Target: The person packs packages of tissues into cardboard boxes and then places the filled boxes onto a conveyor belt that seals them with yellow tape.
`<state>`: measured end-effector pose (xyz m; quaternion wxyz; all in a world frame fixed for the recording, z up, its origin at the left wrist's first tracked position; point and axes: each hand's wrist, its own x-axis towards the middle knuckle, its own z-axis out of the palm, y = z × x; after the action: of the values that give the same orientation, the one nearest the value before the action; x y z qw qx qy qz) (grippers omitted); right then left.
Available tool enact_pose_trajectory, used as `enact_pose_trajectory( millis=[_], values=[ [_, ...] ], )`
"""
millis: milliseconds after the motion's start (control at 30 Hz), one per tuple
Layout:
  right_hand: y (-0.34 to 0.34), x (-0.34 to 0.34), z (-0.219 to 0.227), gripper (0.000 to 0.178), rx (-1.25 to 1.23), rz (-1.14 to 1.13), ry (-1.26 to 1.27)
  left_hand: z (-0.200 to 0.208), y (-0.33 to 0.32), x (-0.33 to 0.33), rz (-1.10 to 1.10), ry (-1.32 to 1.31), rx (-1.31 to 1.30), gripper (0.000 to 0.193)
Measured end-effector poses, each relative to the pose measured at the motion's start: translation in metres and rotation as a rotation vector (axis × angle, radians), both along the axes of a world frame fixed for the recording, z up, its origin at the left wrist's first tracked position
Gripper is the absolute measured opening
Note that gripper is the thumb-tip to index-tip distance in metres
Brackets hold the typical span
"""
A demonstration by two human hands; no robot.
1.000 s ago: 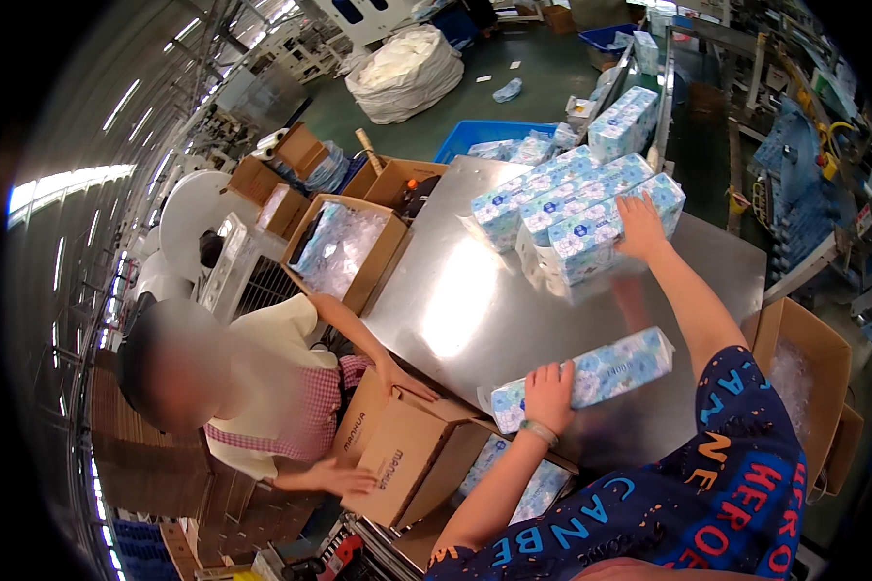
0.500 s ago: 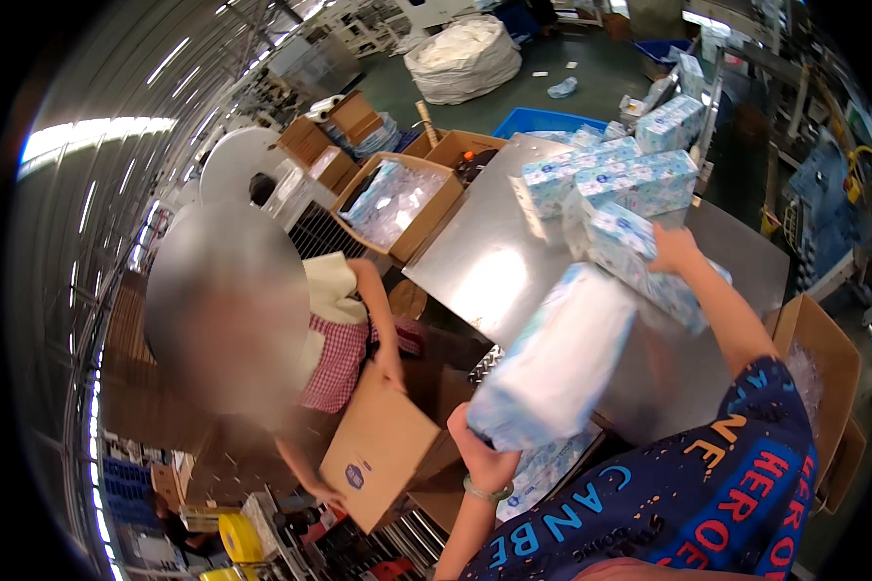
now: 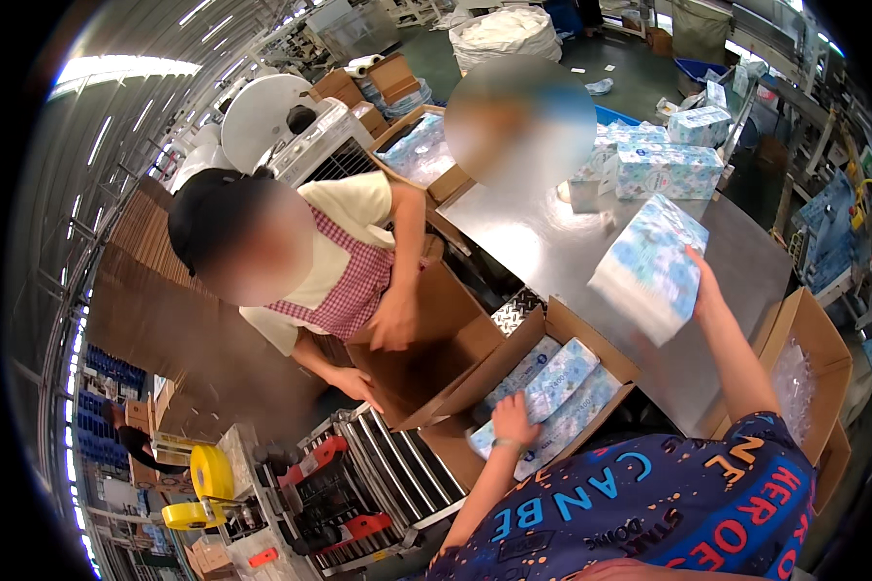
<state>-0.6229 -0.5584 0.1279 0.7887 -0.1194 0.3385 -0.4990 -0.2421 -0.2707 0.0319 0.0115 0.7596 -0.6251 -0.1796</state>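
Observation:
My right hand (image 3: 709, 283) grips a blue-and-white floral tissue pack (image 3: 654, 257) by its right side. The pack is tilted and slightly blurred, above the metal table (image 3: 513, 242). Lower down, my left hand (image 3: 515, 418) rests on a tissue pack (image 3: 562, 376) inside an open cardboard carton (image 3: 452, 463), its thumb apart from its fingers. Several similar packs lie side by side in that carton, partly hidden by my hand and sleeve. At the table's far side stand more floral packs (image 3: 667, 172).
Across from me, a co-worker in a checked apron (image 3: 358, 290) has both hands at another open carton (image 3: 426, 339). A roller conveyor (image 3: 397, 460) runs by the cartons. A carton with clear plastic (image 3: 794, 387) stands right. Yellow tape rolls (image 3: 211, 473) sit lower left.
My left hand has moved down into the carton, onto the packs there. My right hand has lifted a pack off the table. The co-worker's carton has turned and now shows its open top.

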Motion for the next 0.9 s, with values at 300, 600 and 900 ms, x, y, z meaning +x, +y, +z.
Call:
enact_pose_trajectory(
  millis=[300,600,900],
  values=[
    [0.136,0.200,0.084,0.085,-1.989,0.672,1.028,0.050,0.023,-0.002,0.097,0.042,0.186,0.104],
    [0.131,0.282,-0.038,0.065,-2.002,1.011,1.465,0.048,0.036,0.014,0.114,-0.023,-0.087,0.081],
    [0.116,0.253,-0.098,0.060,-1.683,1.087,1.553,-0.021,0.039,0.050,0.357,-0.018,0.133,0.086]
  ],
)
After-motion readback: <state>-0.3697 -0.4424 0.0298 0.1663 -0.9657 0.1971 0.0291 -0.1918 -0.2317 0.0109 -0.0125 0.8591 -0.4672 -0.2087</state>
